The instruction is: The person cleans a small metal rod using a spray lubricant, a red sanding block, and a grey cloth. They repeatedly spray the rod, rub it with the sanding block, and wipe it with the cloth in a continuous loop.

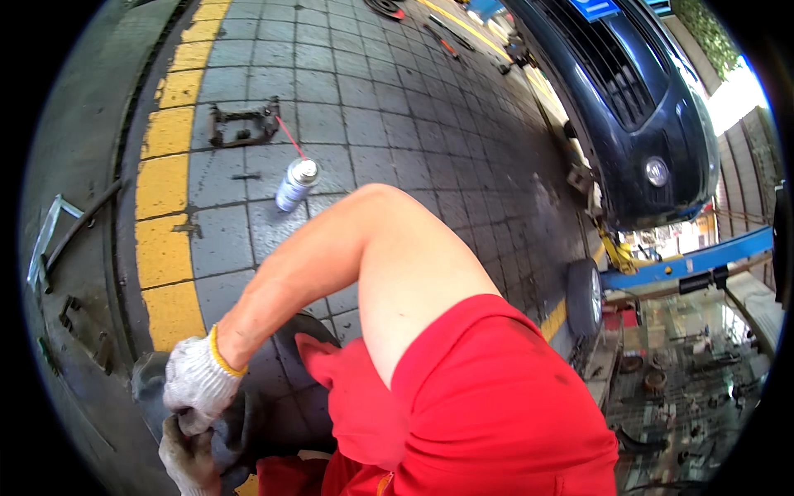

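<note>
Both of my hands wear knitted work gloves and meet at the lower left, over dark grey cloth (153,388). My right hand (198,384), in a whitish glove with a yellow cuff, reaches across from a bent bare arm. Its fingers are curled down against my left hand (188,459), whose glove looks greyer and dirtier. Something small and dark may sit between the fingers, but I cannot make it out. Farther off on the grey tiles stands a spray can (297,185) with a red straw. The straw points toward a dark metal brake caliper bracket (244,124).
A small dark pin (246,176) lies near the can. Yellow tiles (165,186) line the left, with metal parts (87,335) beyond. A dark car (637,107) is at right, near a blue lift arm (695,258) and a wheel (585,298). Tools (442,41) lie far ahead.
</note>
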